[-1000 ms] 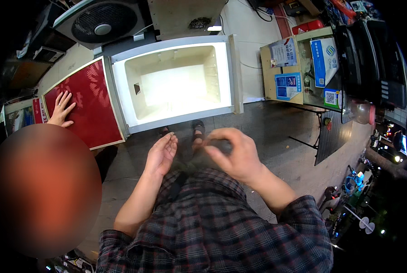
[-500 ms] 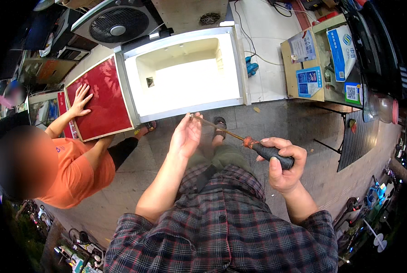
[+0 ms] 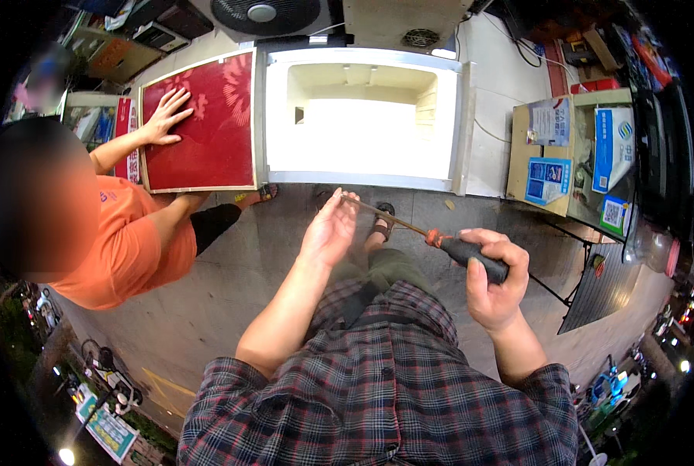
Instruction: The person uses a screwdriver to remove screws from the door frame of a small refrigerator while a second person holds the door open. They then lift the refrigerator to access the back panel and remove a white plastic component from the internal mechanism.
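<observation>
My right hand is closed around the black and red handle of a long screwdriver, whose thin shaft points up and left. At the far end of the shaft, my left hand pinches the tip between thumb and finger, palm turned up. Whether a small screw sits in that pinch is too small to tell. Just beyond my hands stands a white refrigerator compartment, brightly lit inside. Its red patterned door is swung out to the left, and another person's hand lies flat on it.
A person in an orange shirt stands at my left. On the right is a glass-topped counter with a cardboard panel and a clear jar. A fan stands behind the compartment. Grey paving lies underfoot; parked bikes are behind.
The view has turned, so the compartment and red door appear farther right and straighter. My hands keep the same hold on the screwdriver. The other person's hand stays on the door.
</observation>
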